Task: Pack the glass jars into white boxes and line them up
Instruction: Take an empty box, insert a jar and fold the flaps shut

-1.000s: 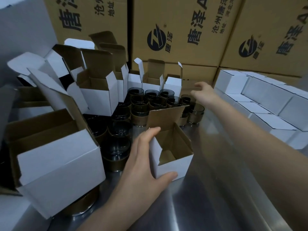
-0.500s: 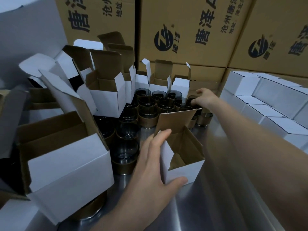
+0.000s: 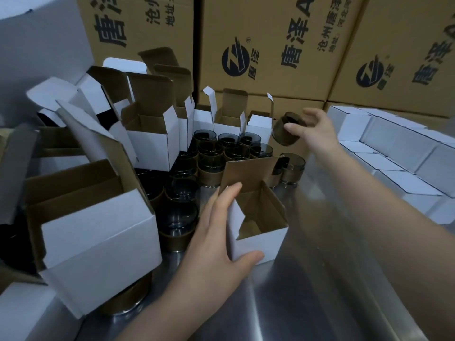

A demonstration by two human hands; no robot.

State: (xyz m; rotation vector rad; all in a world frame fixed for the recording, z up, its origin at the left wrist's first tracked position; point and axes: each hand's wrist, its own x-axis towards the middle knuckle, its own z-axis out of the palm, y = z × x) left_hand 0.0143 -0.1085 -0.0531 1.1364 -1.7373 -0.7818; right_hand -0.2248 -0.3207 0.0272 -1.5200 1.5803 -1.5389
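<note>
Nearest, a smooth, mirror-like steel tabletop (image 3: 320, 296), with an open lane of metal running up the middle right. On it, a small open white box (image 3: 270, 242), matt card outside and brown inside, lid flap upright at the back. Gripped at its near left corner by the left hand (image 3: 216, 242), thumb across the front face, fingers over the left rim. Just left, a larger open box (image 3: 98, 242), tilted, sharp-cornered.

Between and beyond these, a tight cluster of glass jars (image 3: 234, 148): round, smoky, brown-banded at the base, mouths up. Above the cluster's far right end, off the table, a tilted jar (image 3: 283, 136), pinched between thumb and fingers of the right hand (image 3: 317, 134).

Behind, empty open boxes (image 3: 152, 146), flaps raised. At right, closed white boxes (image 3: 394, 148) lined edge to edge. Farthest, printed brown cartons (image 3: 270, 45) walling off the back.
</note>
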